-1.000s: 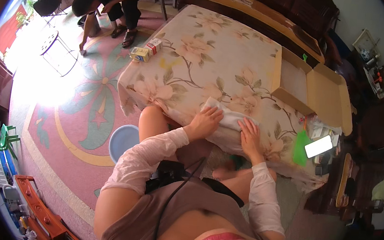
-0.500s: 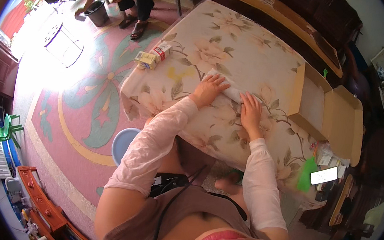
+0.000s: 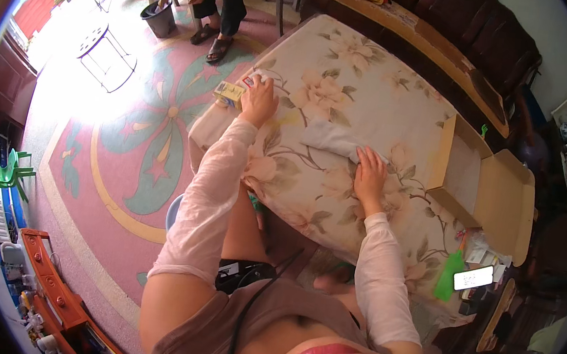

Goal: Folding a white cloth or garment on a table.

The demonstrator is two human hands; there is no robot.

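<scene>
Your left hand (image 3: 259,102) covers a red-and-white box (image 3: 247,83) at the counter's (image 3: 384,57) left edge; whether it grips, I cannot tell. Your right hand (image 3: 369,178) lies open on the white cloth's (image 3: 331,138) right end, mid-counter. A yellow box (image 3: 229,93) sits just left of your left hand.
</scene>
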